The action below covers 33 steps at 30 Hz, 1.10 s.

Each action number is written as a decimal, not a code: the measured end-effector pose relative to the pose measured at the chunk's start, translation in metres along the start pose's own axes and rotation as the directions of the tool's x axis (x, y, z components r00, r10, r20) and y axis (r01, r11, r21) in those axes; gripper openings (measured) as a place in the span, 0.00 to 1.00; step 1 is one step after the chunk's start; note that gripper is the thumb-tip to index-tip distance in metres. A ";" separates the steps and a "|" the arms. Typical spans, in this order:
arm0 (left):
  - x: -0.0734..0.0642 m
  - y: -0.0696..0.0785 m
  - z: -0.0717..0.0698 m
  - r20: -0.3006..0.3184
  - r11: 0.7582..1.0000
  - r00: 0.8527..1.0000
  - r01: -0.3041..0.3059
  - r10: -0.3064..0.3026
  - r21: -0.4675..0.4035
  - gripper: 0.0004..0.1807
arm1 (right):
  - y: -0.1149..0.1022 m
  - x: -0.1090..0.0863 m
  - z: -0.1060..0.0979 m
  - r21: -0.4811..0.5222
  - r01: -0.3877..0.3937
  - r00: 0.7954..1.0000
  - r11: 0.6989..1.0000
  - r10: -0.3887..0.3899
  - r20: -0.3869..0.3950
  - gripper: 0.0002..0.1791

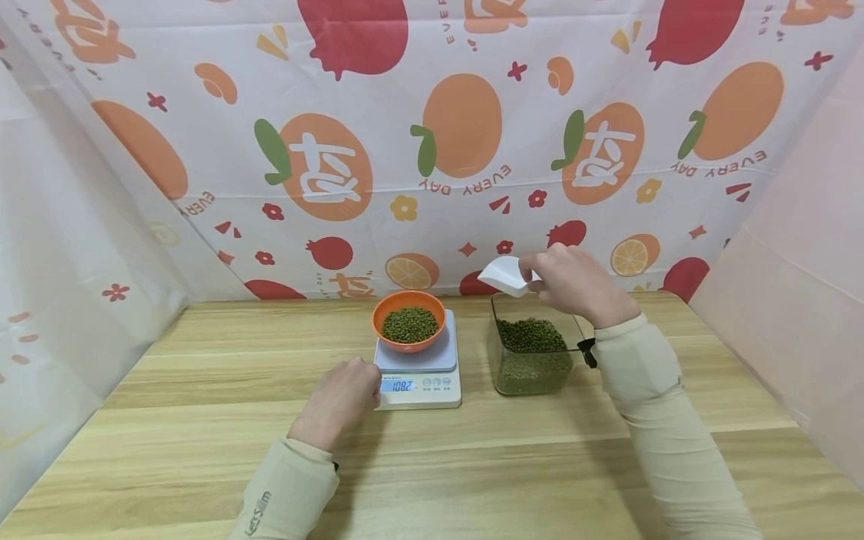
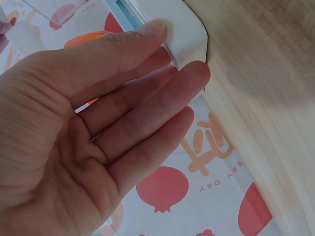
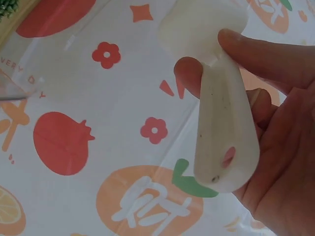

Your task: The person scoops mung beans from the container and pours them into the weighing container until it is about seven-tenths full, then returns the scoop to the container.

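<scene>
My right hand (image 1: 572, 283) grips the handle of a white scoop (image 1: 502, 275), thumb and fingers around it in the right wrist view. The scoop is tilted above a clear square container (image 1: 529, 382) partly filled with green mung beans (image 1: 532, 336). A white kitchen scale (image 1: 432, 400) carries an orange bowl (image 1: 409, 347) holding more mung beans (image 1: 410, 325); its display reads 108.2. My left hand (image 1: 340, 397) is at the scale's front left corner, fingers loosely extended and thumb tip against the casing in the left wrist view.
A black clip (image 1: 588, 352) sits on the container's right side, near the right sleeve. The wooden table (image 1: 472, 472) ends at a fruit-print sheet (image 1: 385, 150) hanging behind. Pale sheets (image 1: 88, 225) hang at both sides.
</scene>
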State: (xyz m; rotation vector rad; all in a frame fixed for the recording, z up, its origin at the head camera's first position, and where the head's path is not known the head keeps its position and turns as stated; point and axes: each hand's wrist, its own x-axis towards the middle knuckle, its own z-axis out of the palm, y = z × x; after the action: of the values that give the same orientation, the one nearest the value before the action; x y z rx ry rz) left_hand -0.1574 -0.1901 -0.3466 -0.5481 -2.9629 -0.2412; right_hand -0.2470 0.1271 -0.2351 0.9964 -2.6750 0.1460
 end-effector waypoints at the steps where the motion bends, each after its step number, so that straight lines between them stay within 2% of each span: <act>1: 0.000 0.000 0.000 0.000 1.000 1.000 0.002 -0.002 -0.003 0.14 | 0.000 0.000 -0.001 0.002 -0.002 1.000 1.000 0.002 0.003 0.05; 11: -0.001 0.002 -0.001 0.000 1.000 1.000 0.005 -0.005 -0.008 0.13 | 0.003 -0.005 -0.005 0.009 -0.027 0.998 1.000 0.026 0.051 0.05; 19: -0.001 0.002 -0.001 0.006 1.000 1.000 0.011 -0.011 -0.007 0.12 | 0.006 -0.009 -0.008 0.016 -0.002 0.995 1.000 0.000 0.100 0.09; 27: -0.001 0.002 0.000 0.004 1.000 1.000 0.008 -0.008 -0.007 0.13 | 0.007 -0.012 -0.011 0.046 0.007 0.995 0.999 -0.012 0.099 0.09; 33: -0.002 0.001 0.000 -0.009 1.000 1.000 0.001 -0.001 -0.008 0.13 | 0.008 -0.013 -0.013 0.070 0.009 0.992 0.998 -0.018 0.128 0.10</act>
State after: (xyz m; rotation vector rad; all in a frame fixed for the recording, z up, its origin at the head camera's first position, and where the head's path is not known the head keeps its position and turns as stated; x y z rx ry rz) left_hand -0.1554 -0.1897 -0.3464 -0.5444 -2.9549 -0.2553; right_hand -0.2402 0.1439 -0.2264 1.0797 -2.7962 0.1782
